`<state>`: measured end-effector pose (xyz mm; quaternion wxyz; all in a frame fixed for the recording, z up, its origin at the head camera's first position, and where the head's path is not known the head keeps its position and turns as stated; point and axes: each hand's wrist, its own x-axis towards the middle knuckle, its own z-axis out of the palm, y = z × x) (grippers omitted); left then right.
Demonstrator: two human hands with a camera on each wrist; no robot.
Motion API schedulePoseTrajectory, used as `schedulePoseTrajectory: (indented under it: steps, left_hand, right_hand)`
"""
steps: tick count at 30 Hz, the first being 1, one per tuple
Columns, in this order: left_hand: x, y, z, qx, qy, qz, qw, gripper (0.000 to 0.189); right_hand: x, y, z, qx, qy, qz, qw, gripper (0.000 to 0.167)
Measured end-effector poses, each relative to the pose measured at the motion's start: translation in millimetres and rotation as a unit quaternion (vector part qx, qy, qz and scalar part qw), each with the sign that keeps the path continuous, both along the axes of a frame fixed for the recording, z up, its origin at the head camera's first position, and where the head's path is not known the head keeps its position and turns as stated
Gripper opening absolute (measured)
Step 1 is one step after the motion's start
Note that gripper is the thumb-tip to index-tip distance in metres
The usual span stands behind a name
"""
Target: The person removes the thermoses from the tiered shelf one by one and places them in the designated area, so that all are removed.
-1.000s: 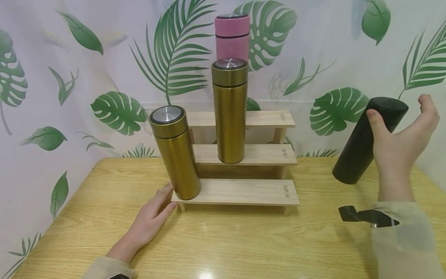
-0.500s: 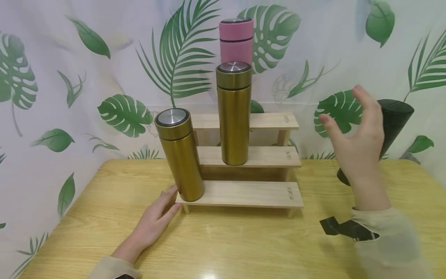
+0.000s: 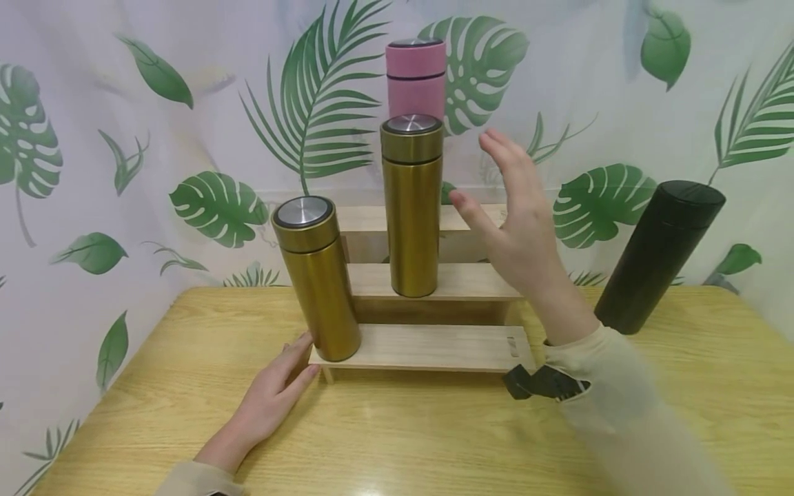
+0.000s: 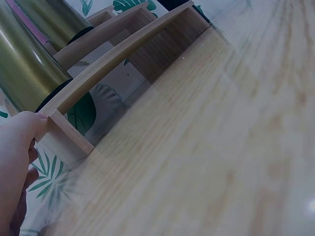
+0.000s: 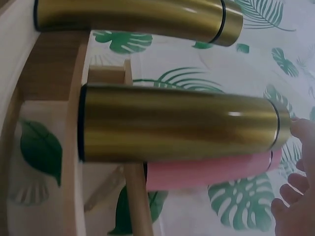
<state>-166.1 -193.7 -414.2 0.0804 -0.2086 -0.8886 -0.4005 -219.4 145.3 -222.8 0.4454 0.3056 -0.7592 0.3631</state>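
My left hand (image 3: 276,389) grips the left end of the stepped wooden display stand (image 3: 434,344), its thumb at the front corner in the left wrist view. Beside it, one gold thermos (image 3: 316,282) stands on the bottom shelf, tilted in the head view. A second gold thermos (image 3: 412,213) stands upright on the middle shelf. Behind that, a pink thermos (image 3: 415,69) is mostly hidden. My right hand (image 3: 524,217) hovers right of the middle gold thermos, fingers spread, holding nothing. In the right wrist view its fingertips (image 5: 295,129) appear close to that thermos's lid.
A black thermos (image 3: 660,258) stands on the wooden table (image 3: 372,441) to the right of the stand. Behind everything hangs a white cloth (image 3: 217,138) printed with green leaves.
My right hand has let go of the black thermos and moved left to beside the middle gold thermos. The left hand and the thermoses have stayed in place.
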Motion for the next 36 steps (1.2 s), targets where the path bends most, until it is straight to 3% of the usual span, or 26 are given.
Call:
schedulePoseTrajectory:
  steps: [7, 14, 17, 21, 27, 36]
  left_hand:
    - [0.1, 0.1, -0.2, 0.002, 0.004, -0.005, 1.0, 0.055]
    - [0.3, 0.8, 1.8, 0.002, 0.003, -0.005, 1.0, 0.056]
    - [0.4, 0.9, 2.9, 0.0, 0.001, -0.004, 1.0, 0.056]
    - [0.8, 0.7, 3.1, -0.002, 0.0, -0.004, 1.0, 0.056]
    - [0.3, -0.7, 1.2, 0.0, 0.002, -0.009, 1.0, 0.055]
    - [-0.4, -1.2, -0.1, 0.002, 0.002, -0.009, 1.0, 0.055]
  right_hand:
    - [-8.3, -27, 15.5, 0.012, 0.0, 0.029, 0.9995, 0.064]
    - [-13.3, -39, 22.5, 0.049, -0.052, 0.017, 0.9973, 0.069]
    - [-14.2, -40, 22.7, 0.049, -0.043, 0.018, 0.9977, 0.066]
    - [-12.5, -39, 21.0, 0.024, -0.012, 0.027, 0.9993, 0.061]
    - [-6.2, -39, 17.2, -0.018, -0.003, 0.029, 0.9994, 0.063]
    - [4.3, -42, 14.8, -0.088, 0.013, -0.009, 0.996, 0.072]
